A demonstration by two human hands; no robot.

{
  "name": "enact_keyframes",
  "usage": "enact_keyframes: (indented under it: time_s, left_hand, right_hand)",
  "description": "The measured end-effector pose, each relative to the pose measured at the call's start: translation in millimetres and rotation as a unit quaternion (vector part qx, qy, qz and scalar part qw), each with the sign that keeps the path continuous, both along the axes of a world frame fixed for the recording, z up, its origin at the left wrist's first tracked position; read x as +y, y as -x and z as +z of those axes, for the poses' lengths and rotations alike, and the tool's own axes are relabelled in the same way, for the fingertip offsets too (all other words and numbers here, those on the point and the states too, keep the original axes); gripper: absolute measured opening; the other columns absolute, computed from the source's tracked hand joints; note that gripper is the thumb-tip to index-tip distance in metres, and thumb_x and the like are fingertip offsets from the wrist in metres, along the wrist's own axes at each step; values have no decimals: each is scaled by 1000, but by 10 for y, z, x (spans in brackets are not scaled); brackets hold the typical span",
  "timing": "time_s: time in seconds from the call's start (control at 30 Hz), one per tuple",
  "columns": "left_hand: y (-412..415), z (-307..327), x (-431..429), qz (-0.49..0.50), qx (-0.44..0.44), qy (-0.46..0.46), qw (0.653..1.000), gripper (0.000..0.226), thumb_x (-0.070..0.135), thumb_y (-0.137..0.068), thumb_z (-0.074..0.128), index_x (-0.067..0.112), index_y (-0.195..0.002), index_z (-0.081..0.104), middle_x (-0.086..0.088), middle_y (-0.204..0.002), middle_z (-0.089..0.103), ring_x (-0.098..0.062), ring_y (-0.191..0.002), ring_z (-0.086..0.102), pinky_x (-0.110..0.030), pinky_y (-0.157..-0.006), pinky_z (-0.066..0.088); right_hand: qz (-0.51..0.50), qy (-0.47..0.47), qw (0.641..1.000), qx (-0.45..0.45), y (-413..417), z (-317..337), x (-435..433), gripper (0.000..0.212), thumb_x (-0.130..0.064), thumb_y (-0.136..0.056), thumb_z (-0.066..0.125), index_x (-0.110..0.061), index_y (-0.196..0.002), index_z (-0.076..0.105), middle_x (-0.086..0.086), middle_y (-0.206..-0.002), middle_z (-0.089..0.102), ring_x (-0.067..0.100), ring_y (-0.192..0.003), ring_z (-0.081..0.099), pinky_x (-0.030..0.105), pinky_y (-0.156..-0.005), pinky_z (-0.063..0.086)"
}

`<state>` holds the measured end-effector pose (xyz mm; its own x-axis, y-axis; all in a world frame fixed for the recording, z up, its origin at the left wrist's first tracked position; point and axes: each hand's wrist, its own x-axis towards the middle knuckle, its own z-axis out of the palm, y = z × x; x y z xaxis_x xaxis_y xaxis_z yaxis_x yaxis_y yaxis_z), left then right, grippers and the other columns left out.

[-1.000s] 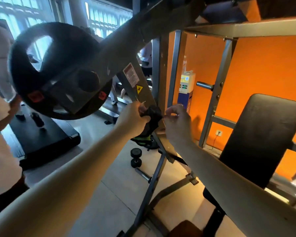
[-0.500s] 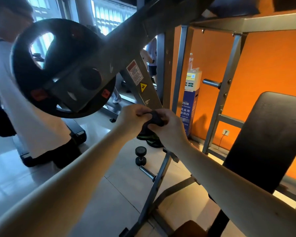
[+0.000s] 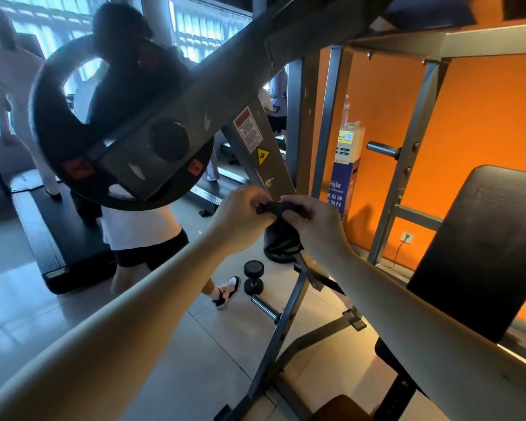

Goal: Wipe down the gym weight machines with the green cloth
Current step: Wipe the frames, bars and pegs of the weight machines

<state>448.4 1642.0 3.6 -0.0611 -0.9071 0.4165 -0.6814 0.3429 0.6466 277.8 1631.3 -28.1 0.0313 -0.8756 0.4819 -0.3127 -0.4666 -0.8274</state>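
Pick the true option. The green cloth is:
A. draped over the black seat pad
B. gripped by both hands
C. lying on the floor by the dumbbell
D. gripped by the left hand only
B: the left hand and right hand both grip the green cloth, bunched between them.

Both hands meet mid-frame: left hand (image 3: 243, 212) and right hand (image 3: 313, 226) side by side, each pinching the top of the cloth (image 3: 281, 238). The cloth hangs below them against the lower end of the slanted strut (image 3: 264, 159). The strut runs up-left into the lever arm (image 3: 225, 80). Weight plate (image 3: 73, 141) sits on the arm's lower-left end, above-left of the hands. Frame leg (image 3: 281, 329) drops from under the cloth to the floor. Dumbbell (image 3: 253, 276) lies on the floor just left of that leg. Back pad (image 3: 492, 238) is at right, beside the right forearm. A passer-by (image 3: 140, 226) is behind the plate, with a treadmill (image 3: 43, 232) further left. Kiosk (image 3: 345, 177) stands at the wall behind the strut (storage peg (image 3: 381, 149) just right of its top).
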Motion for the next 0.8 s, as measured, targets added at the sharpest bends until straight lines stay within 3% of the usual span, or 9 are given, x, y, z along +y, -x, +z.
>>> enact_keyframes:
  time_s: [0.07, 0.13, 0.2, 0.27, 0.37, 0.47, 0.67, 0.73, 0.8]
  left_hand:
    - [7, 6, 2, 27, -11, 3, 1000, 11, 24, -85, 71, 32, -85, 62, 14, -80, 62, -3, -76, 58, -24, -62, 40]
    - [3, -8, 1, 38, -5, 7, 999, 6, 27, -86, 68, 29, -86, 63, 13, -78, 65, -5, -75, 62, -27, -62, 47]
    - [4, -9, 3, 41, 19, 13, 999, 4, 26, -89, 66, 24, -92, 65, 11, -81, 68, -8, -77, 65, -28, -65, 53]
    - [21, 16, 6, 51, 44, 15, 998, 5, 25, -91, 65, 23, -96, 64, 14, -82, 65, -5, -76, 63, -23, -63, 49]
    - [44, 78, -17, 56, 55, 18, 997, 7, 27, -93, 66, 25, -98, 64, 20, -81, 61, 4, -77, 58, -14, -59, 39]
    - [45, 181, -2, 49, 64, 25, 996, 9, 27, -93, 68, 22, -100, 66, 16, -86, 66, -3, -84, 63, -21, -67, 47]
    - [-18, 590, -22, 50, -8, 91, 995, 17, 19, -100, 61, 16, -116, 65, -1, -102, 65, -17, -94, 65, -27, -72, 50]
    - [-78, 768, 65, 85, -74, 180, 977, 11, 23, -102, 58, 20, -105, 69, 5, -100, 63, -9, -86, 61, -18, -64, 43]
    - [-153, 984, 190, 133, -113, 265, 948, 13, 24, -102, 57, 23, -102, 71, 7, -104, 64, -8, -91, 56, -16, -68, 38]
  right_hand:
    - [-31, -7, 999, -27, -6, -23, -5, 26, -16, -93, 71, -22, -118, 70, -8, -109, 71, 4, -104, 65, 34, -98, 56]
    - [-40, -27, 998, -46, -3, -23, 2, 23, -25, -92, 74, -20, -113, 67, -5, -106, 71, 7, -101, 67, 37, -94, 58]
    - [14, -88, 992, -87, 11, -7, -10, 31, -32, -88, 77, -20, -113, 64, -1, -107, 72, 13, -101, 70, 43, -97, 57]
    - [79, -144, 977, -136, 24, -2, -24, 47, -36, -79, 81, -20, -119, 63, 5, -112, 73, 22, -106, 71, 50, -101, 55]
    - [111, -137, 963, -204, 0, 22, -53, 49, -28, -77, 82, -15, -120, 63, 14, -115, 71, 32, -111, 69, 55, -102, 53]
    - [131, -136, 943, -275, -42, 181, -51, 28, -6, -88, 73, -10, -114, 62, 22, -118, 67, 39, -111, 67, 53, -98, 56]
    - [48, -66, 961, -263, -234, 627, -128, 25, -15, -84, 80, -23, -105, 69, 6, -111, 71, 26, -107, 70, 52, -97, 56]
    - [24, -36, 962, -270, -336, 823, -185, 24, -15, -86, 79, -26, -105, 69, 3, -112, 69, 22, -107, 69, 48, -94, 59]
    - [15, 9, 961, -276, -447, 1045, -252, 22, -14, -88, 77, -28, -103, 68, 0, -111, 69, 17, -104, 69, 42, -91, 61]
